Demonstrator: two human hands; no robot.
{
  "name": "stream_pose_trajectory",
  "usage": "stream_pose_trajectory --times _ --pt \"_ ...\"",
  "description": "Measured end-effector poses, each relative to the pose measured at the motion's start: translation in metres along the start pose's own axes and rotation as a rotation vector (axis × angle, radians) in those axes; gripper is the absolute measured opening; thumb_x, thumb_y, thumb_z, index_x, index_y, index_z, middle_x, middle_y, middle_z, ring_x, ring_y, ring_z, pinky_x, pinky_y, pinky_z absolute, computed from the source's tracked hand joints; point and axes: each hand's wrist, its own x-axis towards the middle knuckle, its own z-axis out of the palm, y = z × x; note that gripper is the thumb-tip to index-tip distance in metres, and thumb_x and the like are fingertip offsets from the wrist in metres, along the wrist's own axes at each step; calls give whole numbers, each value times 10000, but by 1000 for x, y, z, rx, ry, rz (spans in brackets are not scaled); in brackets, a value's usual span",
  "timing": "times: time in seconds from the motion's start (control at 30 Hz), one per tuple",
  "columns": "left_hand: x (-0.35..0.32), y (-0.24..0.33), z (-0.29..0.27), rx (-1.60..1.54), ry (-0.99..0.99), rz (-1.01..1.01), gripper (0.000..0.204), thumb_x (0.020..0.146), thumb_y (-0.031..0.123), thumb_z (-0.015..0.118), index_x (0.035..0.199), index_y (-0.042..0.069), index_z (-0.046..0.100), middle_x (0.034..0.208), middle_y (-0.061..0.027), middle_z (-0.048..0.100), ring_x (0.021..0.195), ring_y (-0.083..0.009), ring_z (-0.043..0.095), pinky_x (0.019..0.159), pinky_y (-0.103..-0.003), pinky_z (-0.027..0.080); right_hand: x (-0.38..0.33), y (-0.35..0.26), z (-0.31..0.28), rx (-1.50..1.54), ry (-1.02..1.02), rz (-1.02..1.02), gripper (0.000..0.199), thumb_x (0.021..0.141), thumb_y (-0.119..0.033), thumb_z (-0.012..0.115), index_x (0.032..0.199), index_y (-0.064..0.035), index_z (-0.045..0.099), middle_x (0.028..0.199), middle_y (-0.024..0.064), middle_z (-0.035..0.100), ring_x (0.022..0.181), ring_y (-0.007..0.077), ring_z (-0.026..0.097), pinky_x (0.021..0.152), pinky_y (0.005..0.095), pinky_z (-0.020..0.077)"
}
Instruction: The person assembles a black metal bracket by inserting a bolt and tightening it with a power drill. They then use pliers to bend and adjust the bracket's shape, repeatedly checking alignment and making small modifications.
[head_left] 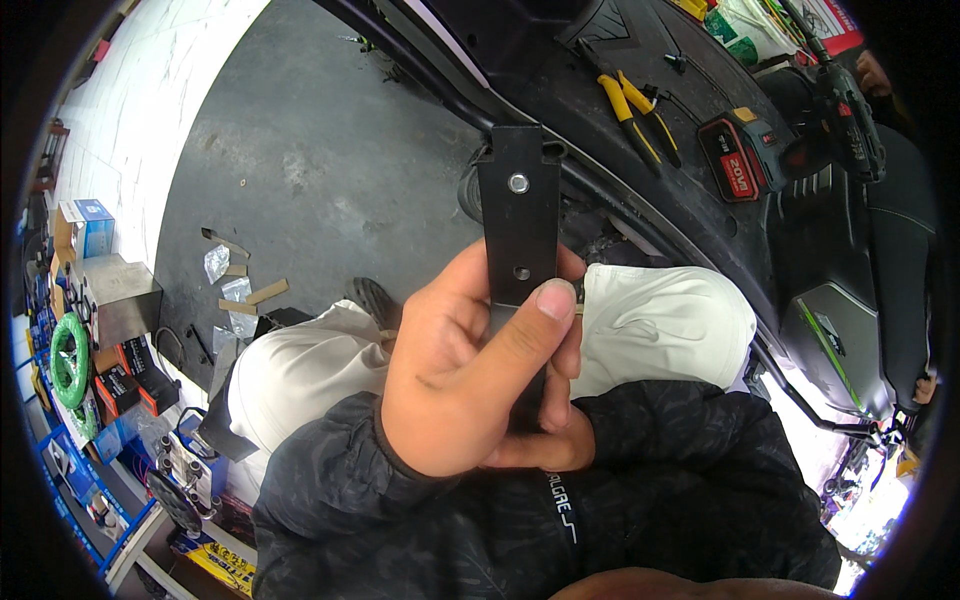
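A black metal bracket point(522, 220) stands upright in front of me, with a silver bolt point(518, 183) in its upper part and a bare hole lower down. My left hand point(450, 370) grips the bracket, its thumb pressed on the front face just under the hole and its other fingers passing behind. Mostly hidden behind the left hand, my right hand point(553, 443) has curled fingers close around the bracket's dark lower part. A small metallic piece shows at the bracket's edge by the left thumb; its kind cannot be made out.
Right of me is a black vehicle body point(640, 200), bearing yellow-handled pliers point(640, 115) and a cordless power tool point(740, 155). Cardboard strips point(262, 293) and plastic bags point(217, 262) lie on the grey floor. A metal box point(120, 300) and a green ring point(70, 360) are at left.
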Motion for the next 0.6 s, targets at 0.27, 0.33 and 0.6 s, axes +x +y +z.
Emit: stream_pose_trajectory --times 0.27,0.33,0.6 --pt "-1 2 1 22 17 -18 398 1101 325 559 1250 -44 542 780 -158 654 538 -193 603 567 -306 513 1 4 -1 -64 29 -28 451 1040 -306 714 1327 30 625 1258 148 664 1261 233 594 1075 363 442" --pt "-1 3 0 44 40 -33 503 1105 444 497 1201 -45 566 777 -170 662 532 -204 603 564 -315 521 1 4 0 -118 77 -39 450 1034 -326 720 1294 31 632 1190 145 675 1207 225 612 1036 358 457" --pt "5 14 -10 42 193 -14 831 1040 673 358 910 -71 704 752 -252 721 575 -268 691 634 -355 599 4 -1 -4 -305 18 209 405 1033 -435 681 926 -45 661 783 36 624 755 147 591 713 314 441"
